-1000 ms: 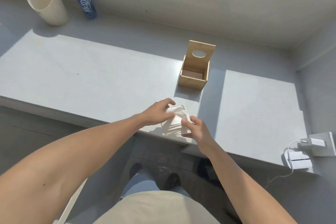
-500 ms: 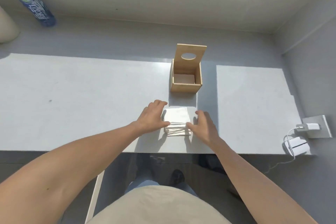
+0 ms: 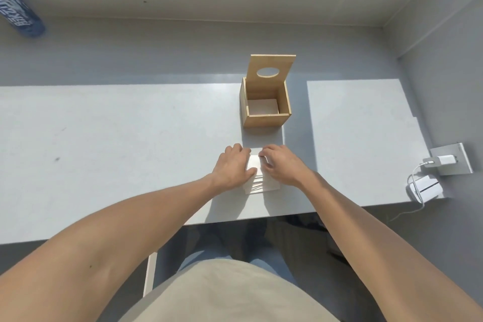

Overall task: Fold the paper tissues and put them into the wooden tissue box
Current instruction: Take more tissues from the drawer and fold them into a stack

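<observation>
A stack of white paper tissues (image 3: 257, 180) lies on the white table near its front edge. My left hand (image 3: 232, 168) covers the stack's left part, thumb laid across the top sheet, fingers curled over the far edge. My right hand (image 3: 281, 165) covers the right part, its fingertips bent onto the far edge of the top tissue. The wooden tissue box (image 3: 265, 121) stands just beyond the hands, apart from them. Its lid (image 3: 271, 63), with an oval hole, stands upright at the back. A pale layer shows at the box's bottom.
A blue-labelled bottle (image 3: 19, 17) stands at the far left edge of view. At the right, a white charger (image 3: 444, 159) is plugged into a socket block, with a white device (image 3: 424, 188) and cable beside the table's right edge. Walls close the back and right.
The stack was set down on the table. Both hands, which then flanked it, have come together on top of it, and their fingers now curl at its far edge.
</observation>
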